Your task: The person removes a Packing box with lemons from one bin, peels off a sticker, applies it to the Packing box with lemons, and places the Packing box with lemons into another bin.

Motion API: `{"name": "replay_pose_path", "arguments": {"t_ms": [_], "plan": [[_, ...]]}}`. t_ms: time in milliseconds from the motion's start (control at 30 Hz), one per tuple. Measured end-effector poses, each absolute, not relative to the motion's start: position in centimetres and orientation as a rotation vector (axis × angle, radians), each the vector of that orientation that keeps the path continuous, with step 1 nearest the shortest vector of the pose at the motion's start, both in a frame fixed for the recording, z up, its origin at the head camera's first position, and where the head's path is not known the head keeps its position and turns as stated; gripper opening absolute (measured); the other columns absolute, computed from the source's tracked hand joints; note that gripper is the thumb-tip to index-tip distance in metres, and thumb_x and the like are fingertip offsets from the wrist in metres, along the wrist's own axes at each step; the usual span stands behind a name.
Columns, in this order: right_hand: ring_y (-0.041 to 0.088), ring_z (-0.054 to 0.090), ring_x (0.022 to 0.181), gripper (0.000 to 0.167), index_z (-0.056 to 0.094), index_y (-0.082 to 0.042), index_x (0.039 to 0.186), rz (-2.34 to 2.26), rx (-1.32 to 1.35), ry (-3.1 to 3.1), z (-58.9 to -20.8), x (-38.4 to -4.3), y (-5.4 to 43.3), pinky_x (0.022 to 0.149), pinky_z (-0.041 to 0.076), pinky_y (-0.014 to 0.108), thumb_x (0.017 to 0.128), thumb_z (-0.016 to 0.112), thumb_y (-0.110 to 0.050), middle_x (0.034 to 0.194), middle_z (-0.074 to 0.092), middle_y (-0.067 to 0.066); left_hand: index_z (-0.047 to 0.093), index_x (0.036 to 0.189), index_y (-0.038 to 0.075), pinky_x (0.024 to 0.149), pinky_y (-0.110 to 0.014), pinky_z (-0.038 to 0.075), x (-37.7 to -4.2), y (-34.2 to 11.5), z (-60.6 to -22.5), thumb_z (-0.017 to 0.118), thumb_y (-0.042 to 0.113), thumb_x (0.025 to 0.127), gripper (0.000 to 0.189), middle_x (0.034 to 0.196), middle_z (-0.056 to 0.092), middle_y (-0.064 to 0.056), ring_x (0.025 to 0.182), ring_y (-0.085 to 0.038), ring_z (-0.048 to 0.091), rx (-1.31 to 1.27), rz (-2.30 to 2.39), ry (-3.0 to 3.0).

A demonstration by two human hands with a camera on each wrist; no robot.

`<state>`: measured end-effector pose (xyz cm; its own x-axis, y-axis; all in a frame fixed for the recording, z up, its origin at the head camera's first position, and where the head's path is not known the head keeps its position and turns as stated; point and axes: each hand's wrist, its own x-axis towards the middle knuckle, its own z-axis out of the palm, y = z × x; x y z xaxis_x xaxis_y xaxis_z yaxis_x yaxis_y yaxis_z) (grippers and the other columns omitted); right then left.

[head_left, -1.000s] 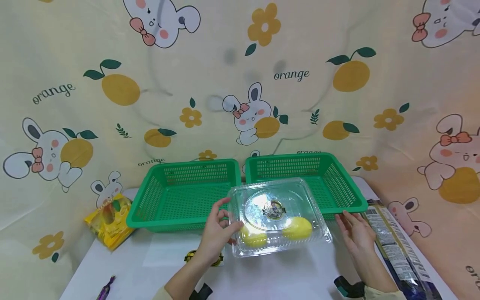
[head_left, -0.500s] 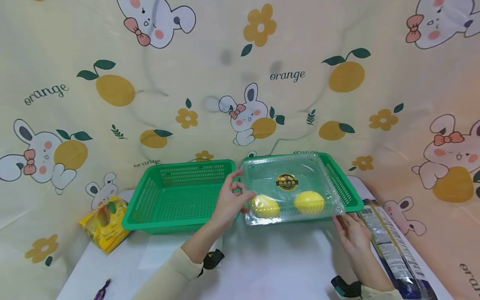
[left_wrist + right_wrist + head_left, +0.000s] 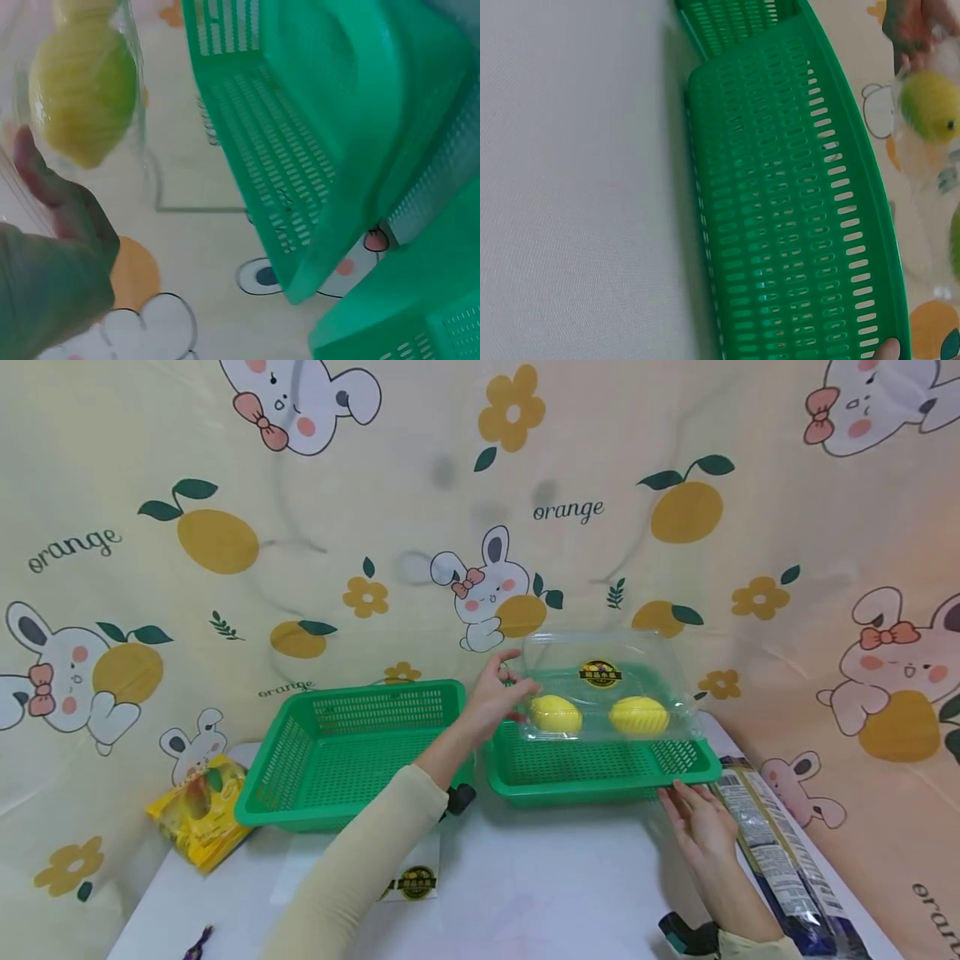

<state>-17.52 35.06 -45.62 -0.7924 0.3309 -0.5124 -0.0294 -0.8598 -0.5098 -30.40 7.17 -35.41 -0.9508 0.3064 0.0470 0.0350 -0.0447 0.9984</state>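
Above the right green basket (image 3: 600, 768), a clear plastic clamshell box (image 3: 600, 702) hangs in the air with its lid closed. Inside lie two yellow fruits (image 3: 639, 717), tinged green in the wrist views. My left hand (image 3: 495, 693) grips the box's left edge between thumb and fingers; its thumb side also shows in the left wrist view (image 3: 67, 225). At the basket's front right corner, the fingers of my right hand (image 3: 705, 818) lie fairly straight against the rim. One fingertip (image 3: 887, 349) shows at that rim in the right wrist view.
A second green basket (image 3: 352, 818) stands to the left. Left of it lies a yellow snack bag (image 3: 202, 814); a long dark packet (image 3: 787, 852) lies along the right. A card with a printed label (image 3: 416, 883) and a small purple item (image 3: 198, 943) are nearer.
My left hand has carried the clear box up, away and rightward, from in front of the right basket to above it. My right hand has stayed at the basket's corner.
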Motion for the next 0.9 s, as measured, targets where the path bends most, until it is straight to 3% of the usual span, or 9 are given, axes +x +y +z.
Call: {"name": "replay_pose_path", "arguments": {"t_ms": [367,667,900], "plan": [[0.016,0.067,0.088,0.026,0.056,-0.009,0.108,2.688,-0.909,-0.719,-45.6,-17.4,35.1,0.092,0.055,0.030,0.092,0.063,0.009,0.106,0.059,0.002,0.034,0.149,0.011,0.050,-0.026,0.056,-34.4,9.7,-37.1,0.070,0.010,0.090,0.069,0.092,0.056,-0.006,0.074,-0.017,0.052,0.345,2.023,1.977],[0.016,0.066,0.089,0.024,0.058,-0.009,0.109,2.714,-0.887,-0.732,-45.4,-17.2,35.0,0.092,0.055,0.029,0.092,0.062,0.008,0.105,0.058,0.002,0.034,0.146,0.011,0.053,-0.031,0.059,-35.7,11.2,-38.9,0.068,0.010,0.092,0.064,0.094,0.058,-0.008,0.074,-0.019,0.054,0.334,1.999,1.888],[0.015,0.066,0.093,0.023,0.061,-0.011,0.109,2.752,-0.884,-0.710,-45.2,-16.8,35.1,0.095,0.053,0.029,0.094,0.062,0.006,0.107,0.059,0.002,0.026,0.151,0.011,0.062,-0.035,0.062,-36.0,11.2,-40.3,0.071,0.010,0.089,0.077,0.113,0.058,-0.014,0.095,-0.029,0.065,0.261,1.931,1.876]]}}
